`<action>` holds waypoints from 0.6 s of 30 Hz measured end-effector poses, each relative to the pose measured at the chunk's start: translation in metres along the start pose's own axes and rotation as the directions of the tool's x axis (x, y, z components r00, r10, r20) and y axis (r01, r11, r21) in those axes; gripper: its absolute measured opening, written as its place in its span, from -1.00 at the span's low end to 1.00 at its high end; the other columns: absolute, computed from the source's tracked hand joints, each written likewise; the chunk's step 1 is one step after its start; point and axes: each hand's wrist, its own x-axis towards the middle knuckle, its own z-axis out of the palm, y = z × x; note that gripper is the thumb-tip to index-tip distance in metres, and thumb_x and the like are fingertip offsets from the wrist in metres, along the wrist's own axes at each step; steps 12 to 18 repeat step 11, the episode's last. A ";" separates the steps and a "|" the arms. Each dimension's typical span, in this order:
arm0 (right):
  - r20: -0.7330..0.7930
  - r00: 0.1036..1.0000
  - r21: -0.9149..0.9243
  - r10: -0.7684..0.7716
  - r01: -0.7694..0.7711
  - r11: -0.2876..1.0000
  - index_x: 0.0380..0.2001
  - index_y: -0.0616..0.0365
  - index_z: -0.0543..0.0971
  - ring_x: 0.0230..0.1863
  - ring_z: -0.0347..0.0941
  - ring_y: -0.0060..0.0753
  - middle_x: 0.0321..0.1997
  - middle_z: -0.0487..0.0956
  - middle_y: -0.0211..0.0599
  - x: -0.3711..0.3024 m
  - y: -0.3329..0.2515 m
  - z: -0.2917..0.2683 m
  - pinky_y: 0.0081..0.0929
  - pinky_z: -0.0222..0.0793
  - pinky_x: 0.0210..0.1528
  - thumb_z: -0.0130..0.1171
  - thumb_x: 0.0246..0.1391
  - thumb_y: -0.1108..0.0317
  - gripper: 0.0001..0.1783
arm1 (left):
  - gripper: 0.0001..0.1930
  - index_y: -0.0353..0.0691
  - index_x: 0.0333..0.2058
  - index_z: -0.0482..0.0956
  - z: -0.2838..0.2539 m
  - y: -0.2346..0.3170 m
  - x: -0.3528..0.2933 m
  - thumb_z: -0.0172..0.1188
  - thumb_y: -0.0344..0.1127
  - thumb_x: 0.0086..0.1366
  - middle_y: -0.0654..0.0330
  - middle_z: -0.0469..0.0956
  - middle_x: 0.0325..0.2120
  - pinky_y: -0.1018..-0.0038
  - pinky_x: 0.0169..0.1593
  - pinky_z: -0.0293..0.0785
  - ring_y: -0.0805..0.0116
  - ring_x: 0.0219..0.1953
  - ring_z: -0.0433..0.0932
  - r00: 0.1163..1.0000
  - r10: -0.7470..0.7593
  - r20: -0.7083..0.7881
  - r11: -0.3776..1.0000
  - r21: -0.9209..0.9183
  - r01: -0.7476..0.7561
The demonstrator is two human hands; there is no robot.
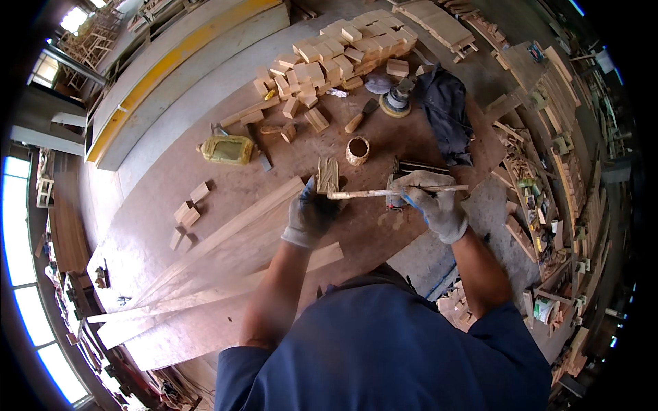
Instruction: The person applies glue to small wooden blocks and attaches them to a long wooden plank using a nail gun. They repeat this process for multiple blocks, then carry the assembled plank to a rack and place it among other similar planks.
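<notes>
My left hand (308,212), in a grey glove with blue on the fingers, grips a small wood block (327,172) by its lower part. The block's upper face looks streaked and wet. My right hand (435,205), gloved likewise, is closed around a long thin stick (370,194) held level. Its left tip touches or nearly touches the block's lower right edge; whether bristles are on it I cannot tell. Just beyond the stick stands an open brown jar (358,151). A dark metal device (421,168) lies partly hidden behind my right hand.
Many loose wood blocks (322,58) are heaped at the table's far side. Nearer lie a sander (396,103), dark cloth (445,113), a flat-bladed tool (362,115), a hammer (260,151) and a yellowish plastic bottle (226,149). Long boards (226,240) cover the left front.
</notes>
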 end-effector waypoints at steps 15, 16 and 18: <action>0.066 0.996 -0.018 -0.067 0.068 0.998 -0.10 0.24 0.74 -0.28 0.64 -0.53 -0.30 0.73 -0.27 -0.002 -0.007 -0.003 -0.57 0.59 -0.24 0.21 0.44 0.31 -0.77 | -0.43 -0.20 0.37 0.46 -0.006 0.001 0.001 0.11 0.04 0.57 -0.06 0.62 0.19 0.00 0.27 0.56 -0.05 0.12 0.64 0.998 0.015 0.057 1.000 0.023 -0.016; 0.066 0.996 -0.018 -0.067 0.068 0.998 -0.10 0.24 0.74 -0.28 0.64 -0.53 -0.30 0.73 -0.27 -0.002 -0.007 -0.003 -0.57 0.59 -0.24 0.21 0.44 0.31 -0.77 | -0.43 -0.20 0.37 0.46 -0.006 0.001 0.001 0.11 0.04 0.57 -0.06 0.62 0.19 0.00 0.27 0.56 -0.05 0.12 0.64 0.998 0.015 0.057 1.000 0.023 -0.016; 0.066 0.996 -0.018 -0.067 0.068 0.998 -0.10 0.24 0.74 -0.28 0.64 -0.53 -0.30 0.73 -0.27 -0.002 -0.007 -0.003 -0.57 0.59 -0.24 0.21 0.44 0.31 -0.77 | -0.43 -0.20 0.37 0.46 -0.006 0.001 0.001 0.11 0.04 0.57 -0.06 0.62 0.19 0.00 0.27 0.56 -0.05 0.12 0.64 0.998 0.015 0.057 1.000 0.023 -0.016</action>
